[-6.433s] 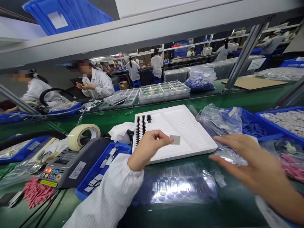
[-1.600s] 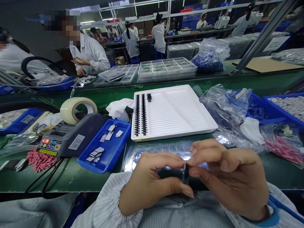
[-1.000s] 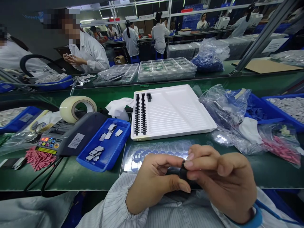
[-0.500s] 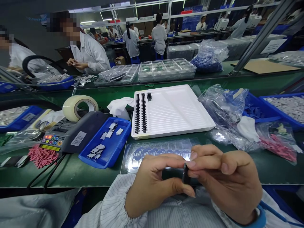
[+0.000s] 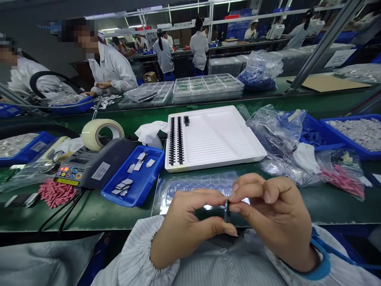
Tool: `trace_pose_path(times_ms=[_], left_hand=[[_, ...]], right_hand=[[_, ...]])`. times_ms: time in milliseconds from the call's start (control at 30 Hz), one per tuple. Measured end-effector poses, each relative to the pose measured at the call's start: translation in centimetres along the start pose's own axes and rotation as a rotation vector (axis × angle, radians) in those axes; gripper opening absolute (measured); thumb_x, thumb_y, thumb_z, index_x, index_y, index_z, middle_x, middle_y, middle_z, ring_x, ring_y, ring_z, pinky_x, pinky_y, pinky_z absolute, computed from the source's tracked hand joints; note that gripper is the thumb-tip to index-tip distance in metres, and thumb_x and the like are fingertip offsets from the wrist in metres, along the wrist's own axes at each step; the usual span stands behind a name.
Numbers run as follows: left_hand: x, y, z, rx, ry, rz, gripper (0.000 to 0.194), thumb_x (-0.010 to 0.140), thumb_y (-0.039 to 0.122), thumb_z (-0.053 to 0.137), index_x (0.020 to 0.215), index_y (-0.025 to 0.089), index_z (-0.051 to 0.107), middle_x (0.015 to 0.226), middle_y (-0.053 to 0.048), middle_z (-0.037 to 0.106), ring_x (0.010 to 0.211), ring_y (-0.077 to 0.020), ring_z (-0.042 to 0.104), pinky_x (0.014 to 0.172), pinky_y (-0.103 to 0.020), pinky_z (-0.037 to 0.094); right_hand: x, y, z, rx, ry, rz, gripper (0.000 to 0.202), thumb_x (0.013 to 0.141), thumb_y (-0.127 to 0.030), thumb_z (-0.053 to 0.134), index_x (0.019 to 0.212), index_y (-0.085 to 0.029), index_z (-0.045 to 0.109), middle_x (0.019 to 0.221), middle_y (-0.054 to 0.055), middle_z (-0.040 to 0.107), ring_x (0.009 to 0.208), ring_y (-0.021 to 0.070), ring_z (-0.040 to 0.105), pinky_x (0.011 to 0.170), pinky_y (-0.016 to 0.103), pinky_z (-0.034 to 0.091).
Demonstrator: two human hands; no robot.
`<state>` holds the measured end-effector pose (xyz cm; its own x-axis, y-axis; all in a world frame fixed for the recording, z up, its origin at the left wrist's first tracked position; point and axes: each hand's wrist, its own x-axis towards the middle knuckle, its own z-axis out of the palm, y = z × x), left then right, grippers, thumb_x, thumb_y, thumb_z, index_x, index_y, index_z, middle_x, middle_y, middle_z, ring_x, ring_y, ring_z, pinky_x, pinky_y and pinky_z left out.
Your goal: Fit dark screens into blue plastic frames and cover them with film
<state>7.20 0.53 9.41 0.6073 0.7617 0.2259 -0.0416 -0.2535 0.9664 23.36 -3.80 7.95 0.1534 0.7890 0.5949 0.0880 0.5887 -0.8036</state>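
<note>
A small, thin dark piece (image 5: 227, 212), seen nearly edge-on, is held upright between my two hands above the bench's front edge. My left hand (image 5: 190, 224) grips it from top and bottom between forefinger and thumb. The thumb and fingertips of my right hand (image 5: 272, 216) pinch at its upper end. What kind of part it is I cannot make out. Just beyond my hands lies a clear sheet with rounded blue-grey stickers (image 5: 196, 184). Behind that sits a white ribbed foam tray (image 5: 217, 139), with black parts (image 5: 180, 141) in rows along its left side.
Left of the tray is a blue bin (image 5: 133, 176) with small white-and-black pieces. Beside it stand a tape dispenser (image 5: 95, 165), a tape roll (image 5: 102, 134) and pink strips (image 5: 56, 192). Plastic bags (image 5: 276, 131) and blue bins (image 5: 354, 135) lie to the right. A co-worker (image 5: 110, 67) sits across.
Both hands have shifted slightly left with the thin piece, and the right fingers have closed in at its top. Across the bench, a co-worker's hands have parted, one reaching down to a bin.
</note>
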Motion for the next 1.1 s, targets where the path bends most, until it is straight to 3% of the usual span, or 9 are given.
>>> trace_pose_path(times_ms=[267, 467, 667, 833, 1100], left_hand=[[-0.4, -0.1, 0.3, -0.033, 0.005, 0.018, 0.027, 0.061, 0.018, 0.080, 0.087, 0.022, 0.075, 0.076, -0.001, 0.071, 0.075, -0.0155, 0.063, 0.080, -0.027, 0.049], [-0.4, 0.2, 0.1, 0.057, -0.046, 0.023, 0.016, 0.066, 0.022, 0.077, 0.082, 0.020, 0.074, 0.070, 0.000, 0.069, 0.070, -0.0151, 0.062, 0.080, -0.028, 0.048], [-0.2, 0.7, -0.2, 0.174, -0.074, 0.055, 0.016, 0.067, 0.022, 0.076, 0.082, 0.016, 0.073, 0.073, -0.003, 0.071, 0.071, -0.0160, 0.064, 0.074, -0.026, 0.047], [-0.4, 0.3, -0.1, 0.203, -0.095, -0.075, 0.010, 0.068, 0.024, 0.075, 0.074, 0.017, 0.072, 0.068, -0.001, 0.069, 0.072, -0.0163, 0.063, 0.075, -0.027, 0.046], [-1.0, -1.2, 0.6, -0.048, -0.008, -0.275, 0.016, 0.064, 0.022, 0.079, 0.079, 0.019, 0.074, 0.080, -0.002, 0.073, 0.078, -0.0180, 0.064, 0.078, -0.028, 0.048]], right_hand=[[-0.4, -0.4, 0.0, -0.063, 0.022, -0.060, 0.042, 0.072, 0.006, 0.063, 0.085, -0.025, 0.038, 0.075, -0.006, 0.072, 0.077, 0.0158, 0.062, 0.070, 0.032, 0.052], [-0.5, -0.5, -0.1, -0.068, 0.002, -0.065, 0.043, 0.071, 0.004, 0.065, 0.085, -0.026, 0.038, 0.075, -0.007, 0.072, 0.075, 0.0162, 0.063, 0.068, 0.032, 0.053], [-0.5, -0.3, -0.6, -0.182, -0.123, -0.023, 0.041, 0.076, 0.004, 0.059, 0.084, -0.026, 0.032, 0.078, -0.006, 0.069, 0.081, 0.0157, 0.062, 0.069, 0.031, 0.050], [-0.4, 0.5, -1.0, -0.186, -0.265, -0.020, 0.034, 0.082, 0.003, 0.049, 0.088, -0.025, 0.030, 0.083, -0.002, 0.063, 0.087, 0.0159, 0.055, 0.069, 0.031, 0.046], [-0.3, 1.2, -1.2, -0.196, -0.433, -0.100, 0.032, 0.079, 0.009, 0.039, 0.089, -0.021, 0.032, 0.086, 0.002, 0.049, 0.083, 0.0134, 0.046, 0.069, 0.030, 0.042]])
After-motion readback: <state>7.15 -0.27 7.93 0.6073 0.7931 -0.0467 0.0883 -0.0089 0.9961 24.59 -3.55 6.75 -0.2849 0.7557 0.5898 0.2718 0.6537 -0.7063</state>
